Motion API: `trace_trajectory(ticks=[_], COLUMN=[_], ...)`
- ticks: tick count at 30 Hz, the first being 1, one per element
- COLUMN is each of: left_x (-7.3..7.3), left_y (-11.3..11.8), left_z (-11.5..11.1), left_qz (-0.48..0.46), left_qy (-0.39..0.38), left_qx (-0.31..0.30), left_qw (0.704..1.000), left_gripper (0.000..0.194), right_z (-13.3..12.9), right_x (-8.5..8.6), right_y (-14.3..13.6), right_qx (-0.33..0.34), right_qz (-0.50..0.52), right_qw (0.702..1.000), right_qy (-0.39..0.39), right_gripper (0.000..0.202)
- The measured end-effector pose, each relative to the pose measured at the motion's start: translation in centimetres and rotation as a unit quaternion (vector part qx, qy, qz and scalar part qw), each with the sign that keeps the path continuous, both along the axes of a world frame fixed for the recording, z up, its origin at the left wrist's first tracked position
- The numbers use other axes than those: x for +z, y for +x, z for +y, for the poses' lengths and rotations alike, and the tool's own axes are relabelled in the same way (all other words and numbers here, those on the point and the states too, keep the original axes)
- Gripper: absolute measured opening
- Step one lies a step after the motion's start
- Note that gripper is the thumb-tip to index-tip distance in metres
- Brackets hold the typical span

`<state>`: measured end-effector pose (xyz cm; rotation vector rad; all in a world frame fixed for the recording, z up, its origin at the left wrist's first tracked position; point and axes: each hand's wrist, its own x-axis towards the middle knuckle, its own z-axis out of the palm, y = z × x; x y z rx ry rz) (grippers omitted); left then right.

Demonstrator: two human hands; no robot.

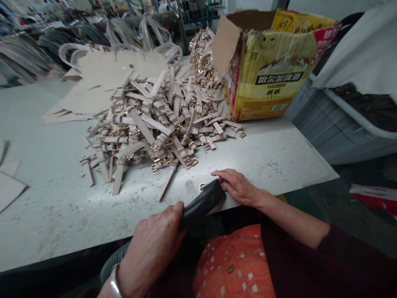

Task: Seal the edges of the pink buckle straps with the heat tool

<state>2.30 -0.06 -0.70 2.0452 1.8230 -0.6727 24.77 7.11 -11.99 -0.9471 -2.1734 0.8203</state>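
My left hand [155, 236] is wrapped round a black hose nozzle [203, 203], whose wide head points right, over the table's front edge. A grey ribbed hose [116, 258] runs back under the wrist. Beside the nozzle head, my right hand [237, 186] rests at the table edge with bent fingers, the index reaching left. The nozzle partly covers its fingertips and whatever they hold. A gold buckle [202, 187] shows just past the nozzle; its strap, if any, is hidden. Beyond the hands lies a large heap of beige buckle straps [155, 124].
A yellow cardboard box [263, 74] stands open at the back right, with more buckled straps [203, 58] beside it. Flat beige panels [114, 66] lie behind the heap. More beige pieces [10, 186] lie at the left. A grey bin [335, 116] stands right of the table [62, 211].
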Motion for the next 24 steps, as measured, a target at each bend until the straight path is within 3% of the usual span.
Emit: trace_trajectory(ticks=[6, 14, 24], left_x=[-0.5, -0.5, -0.8], left_y=[-0.6, -3.3, -2.1], left_z=[0.8, -0.4, -0.6], left_qz=[-0.019, 0.001, -0.001], left_qy=[0.037, 0.004, 0.023], left_qx=[-0.035, 0.016, 0.011], left_qw=[0.999, 1.000, 1.000], left_gripper=[0.016, 0.021, 0.021], right_z=[0.0, 0.2, 0.0], right_x=[-0.1, -0.4, 0.0], right_y=[0.1, -0.2, -0.3], right_qx=[-0.010, 0.000, -0.007], right_qz=[-0.008, -0.018, -0.007], right_qw=[1.000, 1.000, 1.000], right_qy=[-0.008, 0.025, 0.012], right_gripper=[0.052, 0.052, 0.050])
